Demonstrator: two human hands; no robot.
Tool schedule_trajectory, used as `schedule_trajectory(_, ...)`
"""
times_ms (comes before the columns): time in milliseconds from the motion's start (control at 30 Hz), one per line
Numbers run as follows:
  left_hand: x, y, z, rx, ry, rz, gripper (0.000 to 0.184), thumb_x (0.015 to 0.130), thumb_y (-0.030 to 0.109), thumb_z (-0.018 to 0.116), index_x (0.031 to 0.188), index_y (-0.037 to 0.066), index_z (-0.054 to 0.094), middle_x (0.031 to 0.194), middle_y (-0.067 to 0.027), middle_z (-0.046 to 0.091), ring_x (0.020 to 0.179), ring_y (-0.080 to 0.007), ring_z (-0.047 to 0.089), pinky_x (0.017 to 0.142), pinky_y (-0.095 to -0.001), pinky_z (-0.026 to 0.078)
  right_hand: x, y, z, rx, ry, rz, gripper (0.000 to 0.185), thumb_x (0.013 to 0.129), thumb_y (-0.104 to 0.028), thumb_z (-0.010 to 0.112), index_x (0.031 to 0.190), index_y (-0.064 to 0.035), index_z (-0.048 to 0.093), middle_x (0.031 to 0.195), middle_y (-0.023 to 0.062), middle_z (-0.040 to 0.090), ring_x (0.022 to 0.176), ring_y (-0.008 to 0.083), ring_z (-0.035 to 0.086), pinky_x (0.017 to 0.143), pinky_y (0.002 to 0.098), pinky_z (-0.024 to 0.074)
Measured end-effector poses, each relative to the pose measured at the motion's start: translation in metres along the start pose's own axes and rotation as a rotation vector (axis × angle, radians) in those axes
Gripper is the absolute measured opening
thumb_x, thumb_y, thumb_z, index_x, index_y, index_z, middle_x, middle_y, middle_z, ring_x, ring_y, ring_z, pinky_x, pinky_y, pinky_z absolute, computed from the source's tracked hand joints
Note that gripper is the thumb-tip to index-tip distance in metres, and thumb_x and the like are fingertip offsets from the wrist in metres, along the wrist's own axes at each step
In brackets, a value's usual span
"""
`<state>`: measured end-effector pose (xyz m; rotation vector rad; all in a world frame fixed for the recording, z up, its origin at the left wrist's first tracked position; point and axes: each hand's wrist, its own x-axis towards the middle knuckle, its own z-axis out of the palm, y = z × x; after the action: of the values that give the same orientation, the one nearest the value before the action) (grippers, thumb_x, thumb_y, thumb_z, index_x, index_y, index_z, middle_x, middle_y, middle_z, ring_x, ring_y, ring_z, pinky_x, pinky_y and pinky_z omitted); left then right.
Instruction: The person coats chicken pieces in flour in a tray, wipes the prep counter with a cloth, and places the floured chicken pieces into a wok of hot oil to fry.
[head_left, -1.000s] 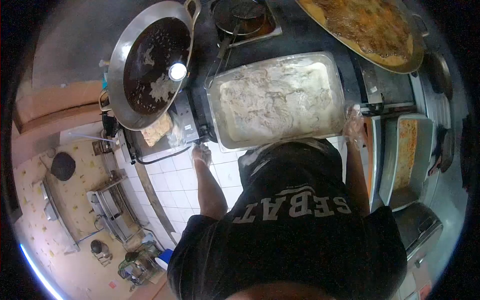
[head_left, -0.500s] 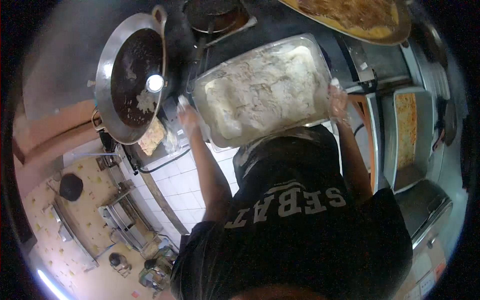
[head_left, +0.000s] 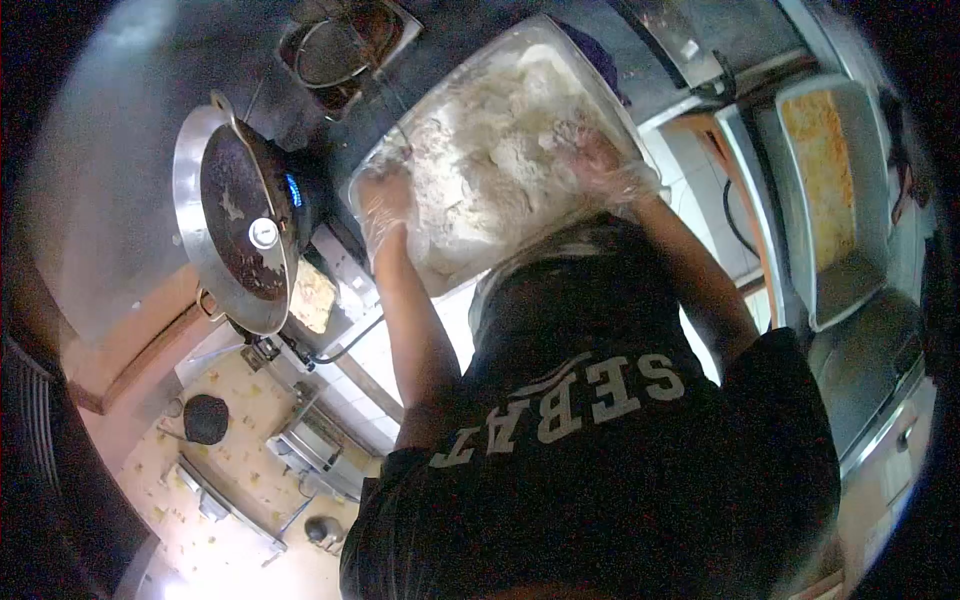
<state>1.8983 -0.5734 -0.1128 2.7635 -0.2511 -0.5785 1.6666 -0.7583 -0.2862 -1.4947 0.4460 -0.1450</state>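
Observation:
A large clear rectangular tub [head_left: 447, 277] of white flour and floury lumps [head_left: 505, 140] is tilted in front of my body. My left hand [head_left: 388, 200], in a thin clear plastic glove, is at the tub's left side, over its inner edge; its fingers are blurred. My right hand [head_left: 600, 165], also gloved in plastic, reaches over the right side, with its fingers down among the floury lumps. Flour partly hides those fingertips, so what they grip cannot be made out.
On the left a wide wok [head_left: 187, 190] of dark oil sits over a blue flame. Beside it lies pale food [head_left: 313, 297]. A burner [head_left: 335, 50] is at the top. On the right stands a metal tray [head_left: 873, 180] with orange-crusted food.
Both hands have moved from the tub's outer sides to its inside and onto the flour. The view has turned, so the tub appears more tilted and the large pan at upper right is out of sight.

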Motion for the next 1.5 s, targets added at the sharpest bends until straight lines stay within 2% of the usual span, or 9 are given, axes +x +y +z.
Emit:
schedule_trajectory(433, 0.026, 0.016, 0.07, 0.223, -0.093, 0.533, 0.031, 0.085, 0.017, 0.038, 0.107, 0.003, 0.056, 0.105, -0.0216, 0.058, 0.096, -0.0303, 0.056, 0.089, -0.0389, 0.041, 0.029, -0.026, -0.028, 0.062, 0.043, -0.008, 0.035, 0.088, -0.018, 0.053, 0.118, -0.0008, 0.047, 0.112, 0.011, 0.055, 0.105, 0.0219, 0.051, 0.086, 0.038, 0.0435)
schedule_trajectory(500, 0.017, -0.017, 0.064, -0.143, -0.107, 0.532, 0.033, 0.084, 0.014, 0.042, 0.113, 0.007, 0.055, 0.11, -0.0195, 0.057, 0.096, -0.0298, 0.056, 0.085, -0.037, 0.043, 0.024, -0.057, -0.041, -1.364, 0.13, -0.672, 0.038, 0.087, -0.02, 0.053, 0.12, -0.0023, 0.045, 0.102, 0.0147, 0.058, 0.091, 0.0262, 0.057, 0.076, 0.0395, 0.0472)
schedule_trajectory(567, 0.041, -0.119, 0.12, -0.31, -0.114, 0.12, 0.036, 0.084, 0.015, 0.044, 0.118, 0.008, 0.051, 0.12, -0.0141, 0.053, 0.105, -0.0295, 0.052, 0.085, -0.0383, 0.043, 0.034, -0.039, -0.035, -0.919, 0.063, -0.449, 0.04, 0.088, -0.021, 0.052, 0.122, -0.0029, 0.043, 0.105, 0.0149, 0.056, 0.093, 0.0261, 0.056, 0.078, 0.039, 0.0464)
schedule_trajectory(633, 0.044, -0.222, 0.171, 0.261, 0.353, 0.444, 0.034, 0.089, 0.023, 0.043, 0.117, 0.006, 0.053, 0.109, -0.0148, 0.059, 0.1, -0.0293, 0.056, 0.083, -0.0379, 0.045, 0.045, -0.01, -0.028, -0.511, 0.032, -0.254, 0.041, 0.088, -0.022, 0.05, 0.123, -0.0034, 0.04, 0.108, 0.0151, 0.054, 0.095, 0.026, 0.055, 0.079, 0.0385, 0.0456)
schedule_trajectory(733, 0.023, -0.276, 0.182, -0.759, 0.173, 0.366, 0.036, 0.085, 0.018, 0.045, 0.119, 0.006, 0.049, 0.128, -0.0094, 0.046, 0.109, -0.0254, 0.05, 0.083, -0.0452, 0.044, 0.047, 0.007, -0.024, -0.417, -0.002, -0.192, 0.043, 0.089, -0.023, 0.048, 0.126, -0.0043, 0.037, 0.112, 0.0154, 0.051, 0.098, 0.0259, 0.053, 0.081, 0.0377, 0.0444)
schedule_trajectory(1000, -0.036, -0.228, 0.119, 0.791, -0.29, 0.237, 0.042, 0.09, 0.028, 0.039, 0.126, 0.006, 0.042, 0.127, -0.0138, 0.046, 0.116, -0.0296, 0.045, 0.1, -0.0443, 0.03, 0.047, 0.031, -0.031, -0.215, -0.241, 0.011, 0.048, 0.091, -0.026, 0.042, 0.132, -0.0065, 0.029, 0.124, 0.0162, 0.043, 0.106, 0.0256, 0.048, 0.087, 0.0357, 0.0411)
schedule_trajectory(1300, -0.023, -0.278, 0.145, -0.497, -0.675, 0.138, 0.056, 0.089, 0.045, 0.04, 0.131, 0.008, 0.036, 0.133, -0.0116, 0.041, 0.12, -0.0251, 0.041, 0.105, -0.0382, 0.027, 0.065, 0.123, -0.032, 1.844, -0.943, 1.324, 0.053, 0.093, -0.029, 0.035, 0.14, -0.009, 0.019, 0.137, 0.0171, 0.033, 0.115, 0.0253, 0.043, 0.093, 0.0334, 0.0375)
schedule_trajectory(1367, -0.046, -0.229, 0.124, -1.003, -0.577, 0.02, 0.049, 0.086, 0.037, 0.049, 0.127, 0.01, 0.043, 0.125, -0.0147, 0.048, 0.112, -0.0276, 0.048, 0.1, -0.0341, 0.033, 0.053, 0.118, -0.017, 0.821, -0.813, 0.529, 0.058, 0.092, -0.043, 0.036, 0.139, -0.0111, 0.024, 0.138, 0.0141, 0.033, 0.125, 0.029, 0.033, 0.106, 0.0434, 0.0217)
schedule_trajectory(1500, -0.015, -0.174, 0.14, -0.425, -0.536, 0.141, 0.039, 0.089, 0.034, 0.048, 0.119, 0.011, 0.053, 0.122, -0.0115, 0.053, 0.11, -0.0203, 0.051, 0.097, -0.0314, 0.036, 0.044, 0.045, 0.016, 0.11, -0.731, 0.706, 0.056, 0.091, -0.043, 0.037, 0.136, -0.0103, 0.032, 0.139, 0.0108, 0.034, 0.129, 0.0279, 0.028, 0.108, 0.0434, 0.0184)
